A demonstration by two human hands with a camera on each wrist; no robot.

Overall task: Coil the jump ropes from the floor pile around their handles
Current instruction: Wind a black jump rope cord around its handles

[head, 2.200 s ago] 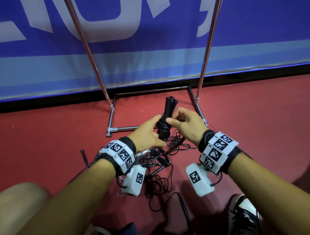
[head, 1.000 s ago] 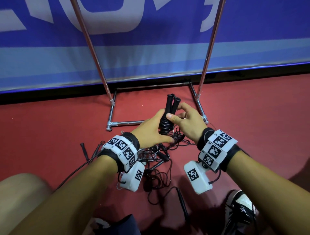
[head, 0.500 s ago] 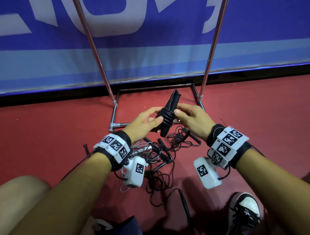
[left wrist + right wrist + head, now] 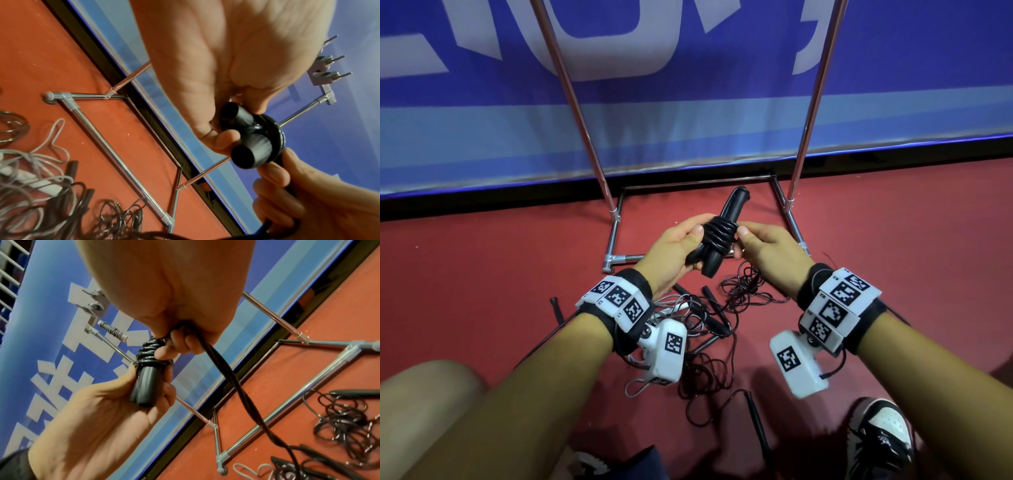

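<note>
Jump rope (image 4: 717, 236): limp, springy; best gripped at paired handles.
Left hand (image 4: 674, 248): curled round handles.
Right hand (image 4: 767, 248): cord tail pinched beside coil.

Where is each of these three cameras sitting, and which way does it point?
Head: worn on the head, looking down at the left hand, right hand and both forearms over the red floor.
Left wrist: looks along the left palm at the paired black rope handles.
Right wrist: looks along the right palm at the black coiled cord.
All three share the handle bundle and chrome floor rack.
</note>
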